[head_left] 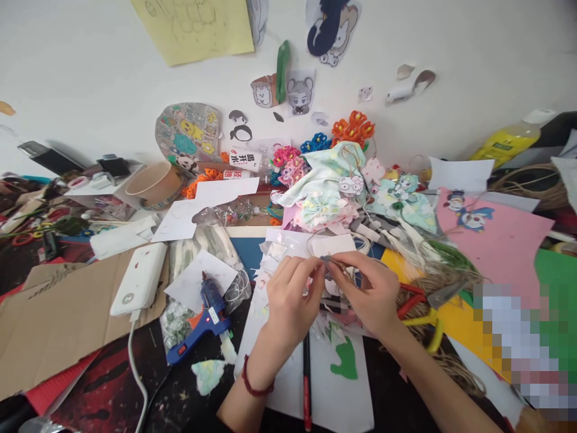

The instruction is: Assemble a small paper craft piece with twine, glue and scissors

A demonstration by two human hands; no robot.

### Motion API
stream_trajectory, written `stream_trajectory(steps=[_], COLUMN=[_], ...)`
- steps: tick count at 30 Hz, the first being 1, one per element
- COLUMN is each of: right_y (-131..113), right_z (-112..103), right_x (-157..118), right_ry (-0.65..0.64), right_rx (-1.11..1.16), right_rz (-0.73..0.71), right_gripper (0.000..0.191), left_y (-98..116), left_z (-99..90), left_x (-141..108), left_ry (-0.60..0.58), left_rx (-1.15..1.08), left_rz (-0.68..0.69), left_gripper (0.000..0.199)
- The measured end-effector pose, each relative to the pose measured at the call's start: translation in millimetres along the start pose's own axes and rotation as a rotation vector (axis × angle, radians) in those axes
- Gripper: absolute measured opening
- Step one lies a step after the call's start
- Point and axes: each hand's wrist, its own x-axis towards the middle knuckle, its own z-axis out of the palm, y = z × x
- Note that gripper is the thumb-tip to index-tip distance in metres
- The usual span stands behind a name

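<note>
Pinching a tiny gray bit (pixel 326 259), the left hand (pixel 291 297) and the right hand (pixel 365 294) meet above a white paper sheet (pixel 347 400). The fingertips (pixel 336 260) of both hands are closed tight on the bit, and it is too small to tell what it is. It sits in the air, right between the hands. Little white paper scraps (pixel 270 264) lie in a messy pile under them, so some cutting looks done. A green paper shape (pixel 345 359) lies on the sheet. A long black marker with a red end (pixel 307 385) lies just below the left hand. A blue plastic hot glue gun (pixel 202 319) rests nearby. Nothing shows the bit stuck to anything yet.
</note>
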Motion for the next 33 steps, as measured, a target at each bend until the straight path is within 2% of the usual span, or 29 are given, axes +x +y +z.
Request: stream_trajectory(steps=[5, 18, 27, 33], right_y=[-2, 5, 14, 11], right_z=[-1, 0, -3, -10], right_x=[1, -2, -5, 3], right_ry=[0.016, 0.021, -0.027, -0.027], right_rx=[-0.06, -0.226, -0.34, -0.382], right_rz=[-0.069, -0.389, -0.538, -0.605], right_gripper=[0.011, 0.021, 0.029, 0.026], left_y=[0, -1, 1, -1], left_z=[0.0, 3.2, -2.9, -8.9], left_x=[-2, -8, -3, 4], left_ry=[0.025, 0.035, -0.034, -0.121], left_rx=[-0.007, 0.091, 0.061, 0.056], left_rz=[0.01, 0.118, 0.082, 0.029], left_gripper=[0.008, 0.012, 0.017, 0.011])
